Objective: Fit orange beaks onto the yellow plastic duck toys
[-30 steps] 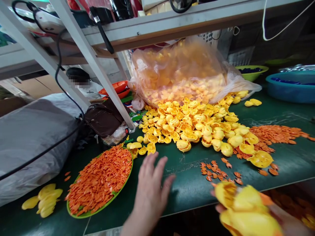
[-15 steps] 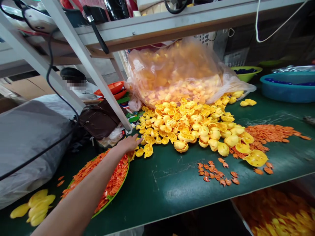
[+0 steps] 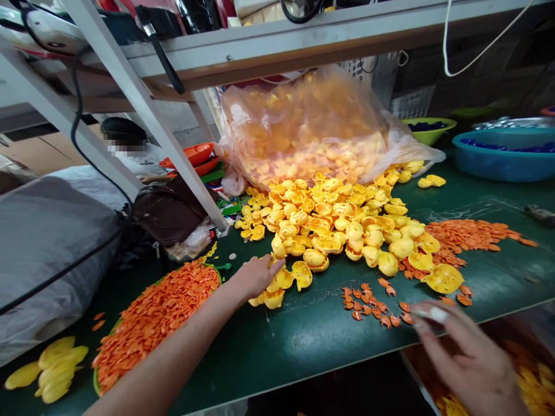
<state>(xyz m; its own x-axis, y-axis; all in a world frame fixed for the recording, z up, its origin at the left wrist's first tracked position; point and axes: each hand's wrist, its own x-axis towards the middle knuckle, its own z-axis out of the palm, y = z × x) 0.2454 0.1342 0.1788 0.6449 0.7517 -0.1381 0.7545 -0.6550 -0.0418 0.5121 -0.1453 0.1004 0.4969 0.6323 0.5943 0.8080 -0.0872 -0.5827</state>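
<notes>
My left hand (image 3: 255, 274) reaches over the green table top, its thumb stretched out against a small cluster of yellow plastic shells (image 3: 302, 275). Its other fingers are partly hidden by those shells. Behind the cluster spreads a large heap of yellow shells (image 3: 329, 214), many of them hollow halves with holes. At the front right, my right hand (image 3: 463, 352) hangs by the table edge. Its fingertips are close to a few small orange plastic pieces (image 3: 377, 303); motion blurs them, and a white band shows on one finger.
A green-rimmed tray of orange pieces (image 3: 160, 312) lies under my left forearm. A clear bag of yellow shells (image 3: 303, 127) slumps at the back. Orange pieces (image 3: 468, 237) are heaped right, before a blue basin (image 3: 498, 162). A shelf post (image 3: 173, 138) stands left. A person sits beyond.
My left hand has moved right and toward me, and several yellow shells have shifted the same way from the heap's left end. My right hand has come into view at lower right.
</notes>
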